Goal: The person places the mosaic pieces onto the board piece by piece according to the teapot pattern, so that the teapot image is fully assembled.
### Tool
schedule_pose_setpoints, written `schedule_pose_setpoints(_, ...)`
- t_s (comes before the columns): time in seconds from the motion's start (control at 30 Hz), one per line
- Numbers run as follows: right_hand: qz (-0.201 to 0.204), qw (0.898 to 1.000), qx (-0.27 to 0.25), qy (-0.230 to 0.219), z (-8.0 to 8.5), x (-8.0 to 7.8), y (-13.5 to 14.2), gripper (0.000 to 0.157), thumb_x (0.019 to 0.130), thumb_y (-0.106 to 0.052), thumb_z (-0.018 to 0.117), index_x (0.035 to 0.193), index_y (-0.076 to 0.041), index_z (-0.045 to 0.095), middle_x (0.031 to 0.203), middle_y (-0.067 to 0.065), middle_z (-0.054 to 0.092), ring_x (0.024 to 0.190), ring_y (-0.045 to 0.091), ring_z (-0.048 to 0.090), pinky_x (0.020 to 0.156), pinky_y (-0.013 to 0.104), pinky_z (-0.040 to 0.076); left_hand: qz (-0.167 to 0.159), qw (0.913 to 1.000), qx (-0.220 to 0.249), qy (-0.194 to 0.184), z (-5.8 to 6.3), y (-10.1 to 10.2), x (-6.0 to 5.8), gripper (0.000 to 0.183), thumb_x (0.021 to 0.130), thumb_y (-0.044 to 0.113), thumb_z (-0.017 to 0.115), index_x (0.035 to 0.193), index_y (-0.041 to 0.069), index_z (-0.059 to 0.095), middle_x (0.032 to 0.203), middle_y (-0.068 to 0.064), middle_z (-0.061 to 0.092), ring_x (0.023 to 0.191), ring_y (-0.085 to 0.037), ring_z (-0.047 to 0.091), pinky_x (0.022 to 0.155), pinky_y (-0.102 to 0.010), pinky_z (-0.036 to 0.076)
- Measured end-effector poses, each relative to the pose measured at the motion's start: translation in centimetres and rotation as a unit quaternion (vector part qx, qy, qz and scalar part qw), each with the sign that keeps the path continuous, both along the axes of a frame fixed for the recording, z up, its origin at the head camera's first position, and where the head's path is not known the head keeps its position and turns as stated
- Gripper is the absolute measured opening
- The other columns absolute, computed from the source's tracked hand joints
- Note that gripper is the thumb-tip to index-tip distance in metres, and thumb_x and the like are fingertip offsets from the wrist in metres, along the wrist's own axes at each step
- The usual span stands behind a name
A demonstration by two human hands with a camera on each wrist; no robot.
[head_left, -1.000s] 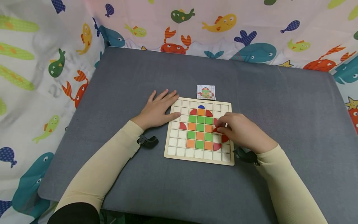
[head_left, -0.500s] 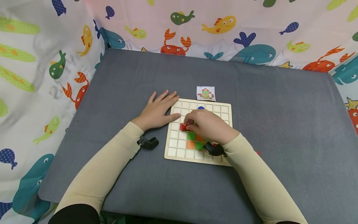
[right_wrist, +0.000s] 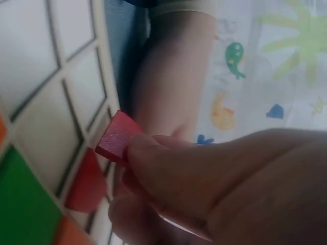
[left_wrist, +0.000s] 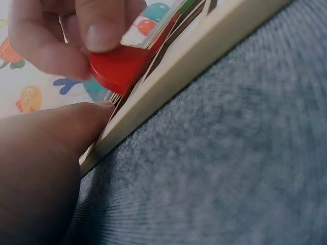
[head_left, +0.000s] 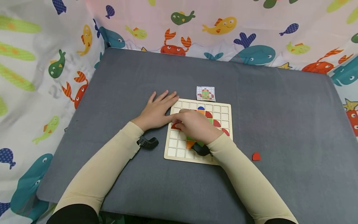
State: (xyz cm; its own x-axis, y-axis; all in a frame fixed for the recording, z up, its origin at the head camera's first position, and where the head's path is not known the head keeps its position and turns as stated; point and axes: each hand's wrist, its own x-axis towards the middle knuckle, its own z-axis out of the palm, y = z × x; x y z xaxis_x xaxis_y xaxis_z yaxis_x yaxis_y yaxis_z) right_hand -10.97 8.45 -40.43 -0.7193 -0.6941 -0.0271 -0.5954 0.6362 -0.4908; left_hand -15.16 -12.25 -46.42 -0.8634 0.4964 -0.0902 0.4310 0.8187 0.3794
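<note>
My right hand (head_left: 197,124) pinches a red quarter-circle tile (right_wrist: 118,138) between thumb and fingers. In the left wrist view this tile (left_wrist: 120,66) is tilted over the rim of the wooden grid board (head_left: 173,151); whether it touches a cell I cannot tell. Another red tile (right_wrist: 88,186) sits in a cell close by. Fingers spread, my left hand (head_left: 156,112) rests at the board's left edge, its thumb near the right fingertips. Orange and green square tiles, red rounded ones and a blue half-round tile (head_left: 201,108) fill cells mid-board, partly hidden by the right hand.
A small printed card (head_left: 205,94) with a coloured grid pattern lies just beyond the board. One loose red rounded tile (head_left: 256,156) is on the grey table (head_left: 285,124), right of my right forearm. A patterned curtain (head_left: 151,18) hangs behind the table.
From the board's right side my right hand has moved left across it, carrying the red tile to the left edge. The loose red tile on the table has come into view. My left hand stays put.
</note>
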Motion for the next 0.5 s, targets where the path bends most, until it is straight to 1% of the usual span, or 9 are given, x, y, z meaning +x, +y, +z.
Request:
schedule_pose_setpoints(0.13,-0.001,1.000,0.011,0.007,-0.71,0.08,-0.33,0.016,0.101,-0.008,0.071,0.112,-0.015,0.080,0.102,-0.001,0.072,0.090,0.014,0.066,0.078,0.031,0.057,0.001,1.0000,-0.001,0.001,-0.07,0.00,0.07,0.080,0.103,0.067,0.050,0.169,0.028,0.026,0.175,0.008,0.017,0.164,-0.020,0.006,0.129,-0.055,-0.009)
schedule_pose_setpoints(0.23,-0.008,1.000,0.017,0.008,-0.84,0.14,-0.35,0.015,0.101,-0.008,0.070,0.111,-0.015,0.080,0.103,-0.001,0.072,0.092,0.014,0.067,0.078,0.032,0.058,-0.002,1.0000,0.003,-0.003,0.02,0.06,-0.01,0.080,0.103,0.068,0.049,0.169,0.027,0.026,0.176,0.008,0.017,0.164,-0.020,0.005,0.129,-0.055,-0.009)
schedule_pose_setpoints(0.5,-0.016,0.999,0.028,0.015,-0.89,0.45,-0.39,0.013,0.102,-0.012,0.071,0.109,-0.015,0.082,0.101,0.001,0.066,0.083,0.014,0.066,0.070,0.029,0.056,0.003,1.0000,0.000,-0.001,0.01,-0.02,0.05,0.079,0.104,0.068,0.048,0.169,0.028,0.027,0.175,0.008,0.017,0.164,-0.020,0.006,0.129,-0.055,-0.009)
